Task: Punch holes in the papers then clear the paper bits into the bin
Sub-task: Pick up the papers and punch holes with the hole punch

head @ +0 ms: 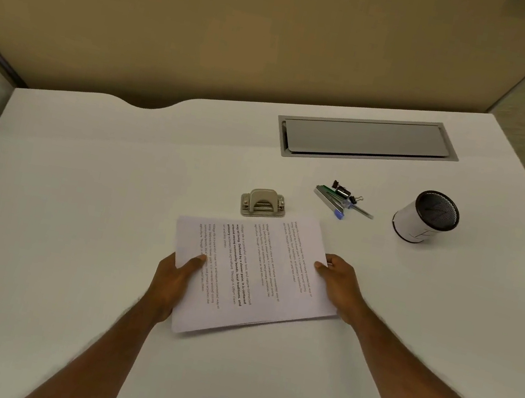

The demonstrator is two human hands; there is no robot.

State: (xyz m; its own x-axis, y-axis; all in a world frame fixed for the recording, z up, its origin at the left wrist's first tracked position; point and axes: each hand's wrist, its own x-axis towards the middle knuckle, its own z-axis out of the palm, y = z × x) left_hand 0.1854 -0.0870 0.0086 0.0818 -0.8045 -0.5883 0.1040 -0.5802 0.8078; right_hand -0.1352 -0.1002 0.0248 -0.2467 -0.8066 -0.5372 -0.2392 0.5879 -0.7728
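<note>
A thin stack of printed papers (251,277) is held just above the white desk (79,203), text running sideways. My left hand (172,282) grips its left edge, thumb on top. My right hand (340,286) grips the right edge the same way. A beige hole punch (263,203) sits on the desk just beyond the stack's far edge, apart from the paper. A small white cylindrical bin (425,216) with a black mesh lining stands at the right.
A stapler, binder clips and a blue-capped pen (344,198) lie in a cluster between the punch and the bin. A grey cable-tray flap (366,139) is set into the desk at the back. A tan partition rises behind the desk.
</note>
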